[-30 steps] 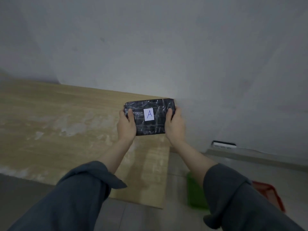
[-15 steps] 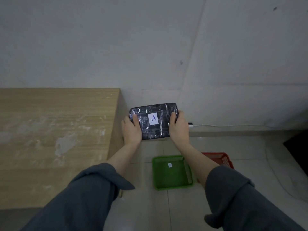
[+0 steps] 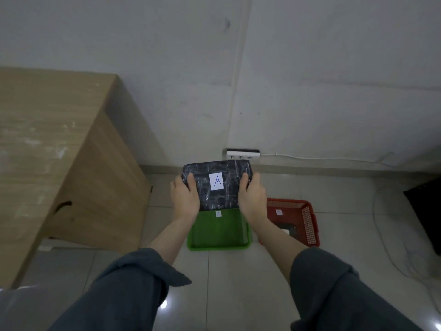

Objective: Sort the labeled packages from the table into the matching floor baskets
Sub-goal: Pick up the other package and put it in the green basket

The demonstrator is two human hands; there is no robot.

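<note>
A black, plastic-wrapped package [image 3: 226,173] with a white label marked "A" is held in the air over the floor. My left hand [image 3: 185,198] grips its left end and my right hand [image 3: 251,199] grips its right end. Directly below it on the floor sits a green basket [image 3: 218,232] with a small label on its far wall. To the right of that basket stands a red basket [image 3: 307,220] with a label and a dark item inside. The package covers the far edge of the green basket.
The wooden table [image 3: 47,139] stands to the left, its side panel next to my left arm. A white power strip [image 3: 242,154] with a cable lies at the wall base. A black object [image 3: 427,211] sits at the right edge on the tiled floor.
The package has been carried from above the table's right end out over the floor and now hangs above the green basket. My view has tipped downward.
</note>
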